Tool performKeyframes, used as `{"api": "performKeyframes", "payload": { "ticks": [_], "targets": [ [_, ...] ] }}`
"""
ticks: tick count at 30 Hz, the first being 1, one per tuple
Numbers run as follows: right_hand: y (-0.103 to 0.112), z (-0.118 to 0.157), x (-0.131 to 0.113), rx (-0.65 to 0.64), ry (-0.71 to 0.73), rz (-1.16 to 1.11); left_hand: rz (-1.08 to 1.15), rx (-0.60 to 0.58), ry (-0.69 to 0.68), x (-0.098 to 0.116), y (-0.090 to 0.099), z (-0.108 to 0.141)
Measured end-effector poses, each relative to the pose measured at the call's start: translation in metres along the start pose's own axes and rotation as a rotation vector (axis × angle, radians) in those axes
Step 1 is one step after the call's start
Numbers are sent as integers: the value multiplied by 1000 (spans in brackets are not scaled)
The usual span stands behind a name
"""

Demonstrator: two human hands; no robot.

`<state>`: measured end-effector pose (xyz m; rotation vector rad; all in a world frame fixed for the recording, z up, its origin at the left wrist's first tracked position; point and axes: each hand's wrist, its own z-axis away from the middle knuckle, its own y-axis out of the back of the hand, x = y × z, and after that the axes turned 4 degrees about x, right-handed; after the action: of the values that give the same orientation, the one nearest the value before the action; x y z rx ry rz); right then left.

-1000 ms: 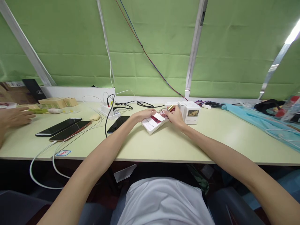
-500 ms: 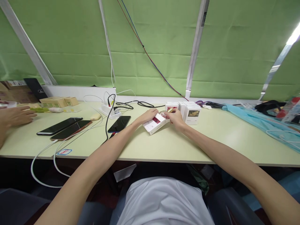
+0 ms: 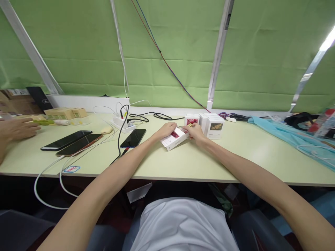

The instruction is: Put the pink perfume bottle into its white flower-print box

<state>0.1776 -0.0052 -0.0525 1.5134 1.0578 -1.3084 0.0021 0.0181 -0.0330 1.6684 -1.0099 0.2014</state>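
A white cardboard box [image 3: 175, 139] with a dark red picture on its face lies tilted on the table in front of me. My left hand [image 3: 167, 130] is closed around its far left side. At the box's right end, the fingers of my right hand [image 3: 195, 131] pinch a small gold-coloured item [image 3: 191, 125], mostly hidden by the fingers. A clear, reddish part shows beside it at the box end. Just behind my right hand stand more white boxes, one with a red picture [image 3: 192, 120] and one with a yellowish picture [image 3: 216, 127].
Left of my arm lie a phone [image 3: 133, 138], a power strip [image 3: 123, 124] with cables, and two more phones [image 3: 79, 144]. Another person's hand [image 3: 21, 128] rests at the far left near yellow cartons [image 3: 60, 114]. Blue plastic sheeting [image 3: 290, 136] lies on the right.
The right hand's fingers have shifted slightly, and less of the gold-coloured item shows at the box end. The box and left hand have barely moved.
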Motion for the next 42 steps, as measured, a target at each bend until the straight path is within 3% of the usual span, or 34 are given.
{"api": "performKeyframes", "payload": {
  "ticks": [6,11,29,42],
  "targets": [
    [3,-5,-1,-123,11,-40,-17,-8,-11,2,0,1],
    [6,-10,-1,-43,-20,-8,-7,-12,-23,2,0,0],
    [11,-20,10,-107,35,-91,44,-24,-43,2,-2,1],
    [9,-17,3,-64,-151,-241,46,-26,-55,1,-3,-1]
  ]
}}
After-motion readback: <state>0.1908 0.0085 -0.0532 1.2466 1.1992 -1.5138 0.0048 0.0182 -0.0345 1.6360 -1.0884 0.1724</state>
